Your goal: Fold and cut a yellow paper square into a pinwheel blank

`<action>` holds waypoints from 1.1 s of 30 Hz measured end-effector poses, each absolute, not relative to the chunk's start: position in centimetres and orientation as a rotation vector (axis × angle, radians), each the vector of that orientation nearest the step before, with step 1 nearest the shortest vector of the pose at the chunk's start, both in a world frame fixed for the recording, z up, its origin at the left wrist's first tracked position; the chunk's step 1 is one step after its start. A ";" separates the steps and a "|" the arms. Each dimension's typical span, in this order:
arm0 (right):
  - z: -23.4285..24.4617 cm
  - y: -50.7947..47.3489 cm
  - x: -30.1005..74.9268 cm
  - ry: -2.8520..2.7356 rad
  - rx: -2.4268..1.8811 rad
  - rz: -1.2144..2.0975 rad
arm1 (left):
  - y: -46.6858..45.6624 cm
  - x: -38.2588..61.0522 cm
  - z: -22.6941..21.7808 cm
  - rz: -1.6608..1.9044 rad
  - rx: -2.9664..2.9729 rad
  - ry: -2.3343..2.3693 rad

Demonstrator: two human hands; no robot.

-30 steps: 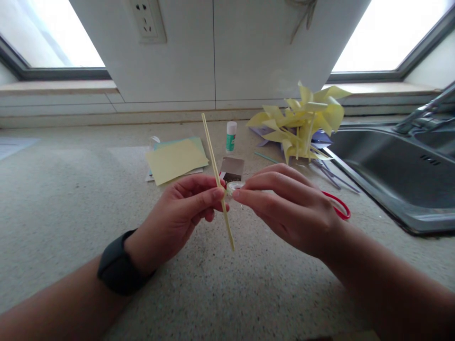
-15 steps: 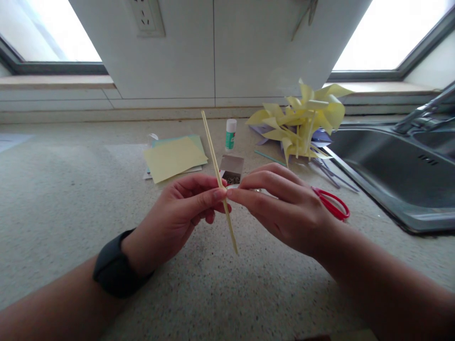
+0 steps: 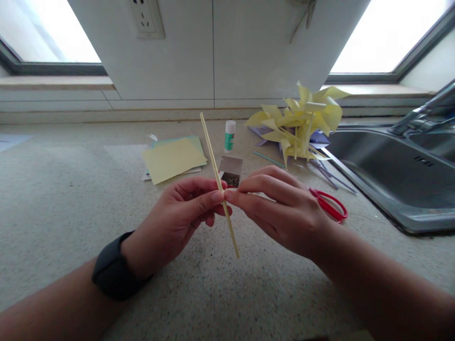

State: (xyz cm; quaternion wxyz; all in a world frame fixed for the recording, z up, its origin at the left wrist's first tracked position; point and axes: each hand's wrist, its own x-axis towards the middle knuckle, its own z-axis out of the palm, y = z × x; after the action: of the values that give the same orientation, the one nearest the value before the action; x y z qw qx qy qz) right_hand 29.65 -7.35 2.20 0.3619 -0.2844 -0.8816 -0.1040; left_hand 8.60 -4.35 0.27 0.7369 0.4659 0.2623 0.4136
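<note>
Stick (image 3: pixel 214 166) slants in the left hand (image 3: pixel 177 210), pinched near its middle.

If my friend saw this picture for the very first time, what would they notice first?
Probably the yellow paper pinwheels, bunched at the back beside the sink. Next comes the thin yellow stick, slanting in the left hand mid-picture, with the right hand close beside it. Bright red handles peek out on the counter beyond the right hand.
</note>
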 end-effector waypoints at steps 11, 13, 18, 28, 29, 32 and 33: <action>2.3 -7.3 29.3 -2.281 -0.775 -0.297 | -4.5 8.4 0.4 0.908 1.068 0.655; 2.3 -7.4 29.3 -2.273 -0.773 -0.302 | -4.6 8.4 0.3 0.917 1.095 0.667; 2.5 -7.5 29.2 -2.272 -0.758 -0.299 | -4.5 8.3 0.1 0.910 1.112 0.660; 2.1 -7.2 29.7 -2.284 -0.727 -0.285 | -4.5 8.2 0.2 0.885 1.126 0.625; 2.1 -7.2 29.8 -2.287 -0.726 -0.282 | -4.5 8.2 0.2 0.885 1.125 0.621; 2.2 -7.2 29.9 -2.291 -0.722 -0.276 | -4.5 8.2 0.2 0.883 1.116 0.605; 2.2 -7.2 30.0 -2.288 -0.719 -0.275 | -4.6 8.2 0.2 0.883 1.113 0.599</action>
State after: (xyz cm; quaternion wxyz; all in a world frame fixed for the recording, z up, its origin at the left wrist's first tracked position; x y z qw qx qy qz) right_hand 29.96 -7.20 2.16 0.3557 -0.2782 -0.8859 -0.1066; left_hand 8.25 -4.56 0.19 0.7174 0.5029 0.2705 0.3991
